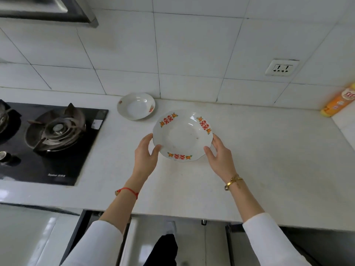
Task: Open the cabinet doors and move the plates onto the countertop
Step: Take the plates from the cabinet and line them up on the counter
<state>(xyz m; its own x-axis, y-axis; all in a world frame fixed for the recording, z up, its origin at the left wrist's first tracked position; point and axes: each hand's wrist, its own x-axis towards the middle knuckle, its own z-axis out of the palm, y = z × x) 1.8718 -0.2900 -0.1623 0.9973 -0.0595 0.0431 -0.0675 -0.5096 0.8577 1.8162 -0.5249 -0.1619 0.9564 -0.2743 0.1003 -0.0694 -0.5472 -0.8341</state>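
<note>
A large white plate (182, 136) with red and orange rim decorations is over the white countertop (259, 160), tilted slightly toward me. My left hand (145, 153) grips its left rim, thumb on top. My right hand (219, 155) grips its right rim the same way. A smaller white plate (136, 106) lies flat on the countertop near the tiled wall, just behind and left of the large one. Below the counter edge, the cabinet doors (132, 244) stand open; the cabinet's inside is hidden.
A black gas hob (53, 143) with burners occupies the counter's left side. An orange-yellow package (340, 101) lies at the far right against the wall. A wall socket (281, 67) sits above the counter. A range hood (48, 10) hangs at top left.
</note>
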